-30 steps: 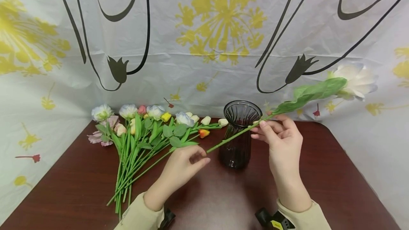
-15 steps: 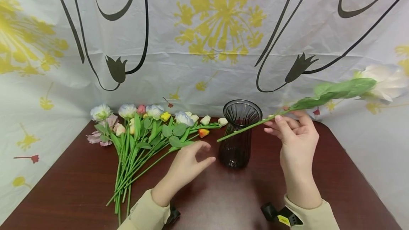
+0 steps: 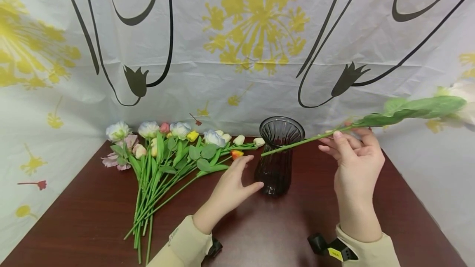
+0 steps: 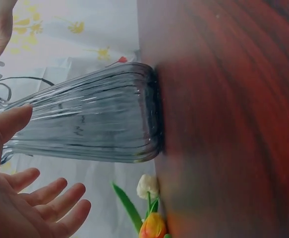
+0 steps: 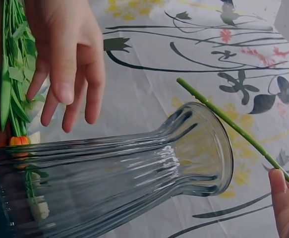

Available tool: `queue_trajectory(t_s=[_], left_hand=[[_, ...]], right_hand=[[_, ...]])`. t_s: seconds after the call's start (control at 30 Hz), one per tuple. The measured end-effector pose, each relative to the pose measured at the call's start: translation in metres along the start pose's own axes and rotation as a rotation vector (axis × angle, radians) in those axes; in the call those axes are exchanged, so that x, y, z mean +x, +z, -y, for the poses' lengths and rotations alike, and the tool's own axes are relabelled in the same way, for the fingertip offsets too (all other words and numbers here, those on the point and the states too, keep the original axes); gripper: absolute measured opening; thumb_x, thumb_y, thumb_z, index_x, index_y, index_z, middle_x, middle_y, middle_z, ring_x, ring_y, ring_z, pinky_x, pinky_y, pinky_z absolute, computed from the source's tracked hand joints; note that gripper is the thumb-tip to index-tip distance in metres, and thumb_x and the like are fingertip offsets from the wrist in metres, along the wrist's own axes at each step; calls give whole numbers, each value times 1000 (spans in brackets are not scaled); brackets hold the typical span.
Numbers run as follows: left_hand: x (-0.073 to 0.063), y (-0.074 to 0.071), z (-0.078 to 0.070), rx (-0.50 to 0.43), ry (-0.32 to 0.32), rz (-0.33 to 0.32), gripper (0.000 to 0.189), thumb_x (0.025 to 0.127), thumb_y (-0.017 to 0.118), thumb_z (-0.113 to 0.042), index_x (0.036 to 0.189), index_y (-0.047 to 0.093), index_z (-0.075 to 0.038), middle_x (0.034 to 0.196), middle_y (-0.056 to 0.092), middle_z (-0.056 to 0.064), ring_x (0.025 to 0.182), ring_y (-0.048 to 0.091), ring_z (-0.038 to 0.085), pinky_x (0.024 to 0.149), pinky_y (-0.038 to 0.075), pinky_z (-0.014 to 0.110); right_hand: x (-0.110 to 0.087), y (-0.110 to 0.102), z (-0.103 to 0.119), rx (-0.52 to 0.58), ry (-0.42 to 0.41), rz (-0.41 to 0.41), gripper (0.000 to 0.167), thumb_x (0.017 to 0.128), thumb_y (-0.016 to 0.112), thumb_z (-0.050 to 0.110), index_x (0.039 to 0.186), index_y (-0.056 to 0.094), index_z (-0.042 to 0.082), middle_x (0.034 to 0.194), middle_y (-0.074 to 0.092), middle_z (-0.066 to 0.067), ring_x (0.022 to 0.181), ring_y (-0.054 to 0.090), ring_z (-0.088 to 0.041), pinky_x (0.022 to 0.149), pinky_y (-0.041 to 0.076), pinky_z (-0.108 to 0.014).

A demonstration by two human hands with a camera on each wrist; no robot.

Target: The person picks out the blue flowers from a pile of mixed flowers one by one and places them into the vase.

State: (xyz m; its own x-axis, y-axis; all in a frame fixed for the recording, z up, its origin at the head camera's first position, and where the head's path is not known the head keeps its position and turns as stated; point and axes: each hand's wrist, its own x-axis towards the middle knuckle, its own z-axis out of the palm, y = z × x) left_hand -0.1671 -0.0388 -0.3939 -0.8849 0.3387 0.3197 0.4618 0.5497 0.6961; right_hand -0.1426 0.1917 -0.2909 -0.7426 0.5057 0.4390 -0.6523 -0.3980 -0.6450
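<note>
Dark-red tabletop (image 3: 81, 205), upright glass vase (image 3: 273, 174), stem (image 3: 311, 138) outside

A pale, creased cloth (image 3: 193, 44) hangs at the far, left and right sides of a dark red-brown table (image 3: 81, 209). Its print shows large yellow blooms (image 3: 261, 17), grey-black tulips (image 3: 136, 81), curling stems (image 3: 131, 21) and small red flowers (image 3: 42, 184). A soft sheen (image 3: 256, 238) lies on the near tabletop.
</note>
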Motion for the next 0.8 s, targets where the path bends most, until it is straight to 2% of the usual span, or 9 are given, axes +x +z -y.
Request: queue_trajectory(t_s=[0.13, 0.37, 0.63, 0.8], left_hand=[[4, 7, 1, -1, -2, 3, 75, 84, 74, -37, 144, 39, -12, 141, 44, 8, 122, 49, 24, 95, 44, 44], [11, 16, 2, -21, -59, 49, 81, 84, 72, -42, 149, 32, -15, 148, 37, 7, 131, 40, 24, 101, 38, 47], [18, 23, 1, -61, -76, 59, 85, 85, 72, -41, 152, 27, -16, 151, 33, 5, 135, 35, 23, 103, 35, 47], [20, 25, 2, -86, -80, 69, 84, 86, 71, -38, 153, 24, -17, 152, 31, 5, 136, 34, 22, 104, 34, 46]], right_hand=[[2, -1, 1, 40, -20, -11, 23, 81, 64, -19, 101, 53, -14, 72, 65, -22, 58, 67, -30, 52, 55, -36], [6, -3, 5, 70, -20, -65, 27, 79, 67, -18, 101, 53, -12, 73, 64, -23, 57, 66, -31, 51, 55, -36], [9, -6, 6, 111, -43, -84, 25, 78, 68, -18, 94, 50, -11, 73, 62, -25, 57, 66, -33, 49, 54, -36], [11, -8, 8, 119, -60, -98, 23, 79, 65, -20, 96, 51, -13, 74, 61, -22, 57, 66, -33, 48, 54, -36]])
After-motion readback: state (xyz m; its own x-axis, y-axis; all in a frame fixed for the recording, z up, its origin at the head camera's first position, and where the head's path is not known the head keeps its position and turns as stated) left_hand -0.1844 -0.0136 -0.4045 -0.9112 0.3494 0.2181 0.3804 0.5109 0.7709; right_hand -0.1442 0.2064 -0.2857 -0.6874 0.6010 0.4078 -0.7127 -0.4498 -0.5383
